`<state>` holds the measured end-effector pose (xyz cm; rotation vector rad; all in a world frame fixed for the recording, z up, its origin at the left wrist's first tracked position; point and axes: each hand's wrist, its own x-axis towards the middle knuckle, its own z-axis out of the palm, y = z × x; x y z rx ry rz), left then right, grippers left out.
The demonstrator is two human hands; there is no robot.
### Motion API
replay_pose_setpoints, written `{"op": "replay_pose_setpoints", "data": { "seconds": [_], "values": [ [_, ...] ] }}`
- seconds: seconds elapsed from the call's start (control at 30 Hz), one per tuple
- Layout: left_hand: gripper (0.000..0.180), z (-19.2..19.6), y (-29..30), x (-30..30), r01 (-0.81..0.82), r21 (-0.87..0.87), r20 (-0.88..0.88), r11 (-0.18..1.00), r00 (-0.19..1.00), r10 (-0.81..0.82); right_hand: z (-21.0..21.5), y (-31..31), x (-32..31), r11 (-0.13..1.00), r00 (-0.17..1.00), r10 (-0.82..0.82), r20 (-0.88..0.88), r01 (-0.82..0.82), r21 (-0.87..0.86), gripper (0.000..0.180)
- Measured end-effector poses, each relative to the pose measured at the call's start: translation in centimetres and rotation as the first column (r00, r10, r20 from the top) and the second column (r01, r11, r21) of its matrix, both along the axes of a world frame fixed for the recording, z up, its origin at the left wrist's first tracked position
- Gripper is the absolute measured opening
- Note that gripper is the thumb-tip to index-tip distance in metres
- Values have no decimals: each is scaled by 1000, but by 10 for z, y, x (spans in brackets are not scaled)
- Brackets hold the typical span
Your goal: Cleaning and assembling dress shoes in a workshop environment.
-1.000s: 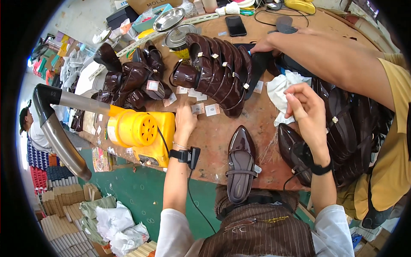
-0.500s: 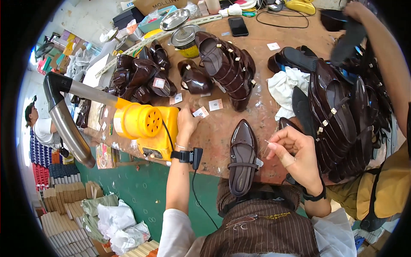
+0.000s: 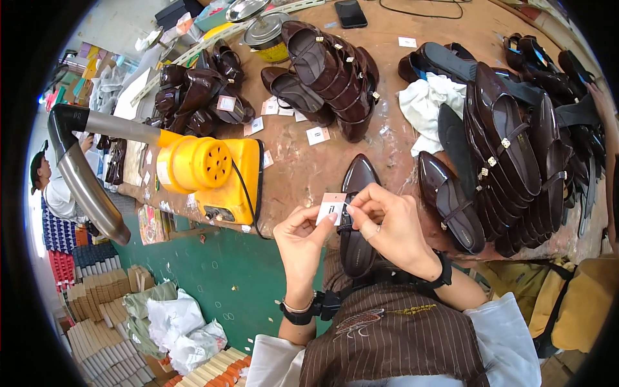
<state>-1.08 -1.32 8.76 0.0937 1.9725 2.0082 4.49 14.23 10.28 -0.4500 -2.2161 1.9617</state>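
Note:
A small white-and-pink paper tag (image 3: 331,205) is pinched upright between the thumb and fingers of my left hand (image 3: 300,240). My right hand (image 3: 396,229) meets the tag's right edge, its thumb and forefinger closed together on a thin clear tag string, which is barely visible now. Below and behind both hands lies a glossy dark brown pointed shoe (image 3: 361,173), toe pointing away from me, at the table's near edge. My hands hide its middle and strap; its insole shows between them.
A yellow blower with a metal pipe (image 3: 206,164) stands at left. Stacked brown shoes (image 3: 335,77) sit ahead, more shoes (image 3: 509,155) at right beside a white cloth (image 3: 429,106). Loose tags (image 3: 317,135), a tin (image 3: 267,42) and a phone (image 3: 350,13) lie on the table (image 3: 400,155).
My left hand has picked up a tag beside the blower and brought it over the shoe. My right hand has moved left to meet it. The other person's arm has withdrawn toward the right edge.

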Motion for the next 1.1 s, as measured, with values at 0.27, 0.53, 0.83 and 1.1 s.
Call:
{"op": "replay_pose_setpoints", "data": {
  "seconds": [0.27,0.53,0.83,1.1],
  "values": [
    [18,5,7,7,6,-200,-220,980,974,-51,-3,5,4,999,1000,-9,-5,10,39,6],
    [15,1,12,10,0,-232,-240,973,969,-57,-3,8,3,995,1000,6,-14,-5,97,7],
    [15,-1,10,12,-20,-503,-618,864,707,-343,-27,41,9,671,921,385,61,-234,-704,17],
    [16,-9,10,13,172,-630,-600,757,512,-615,-38,64,31,806,954,241,175,-97,-583,10]
  ]
}}
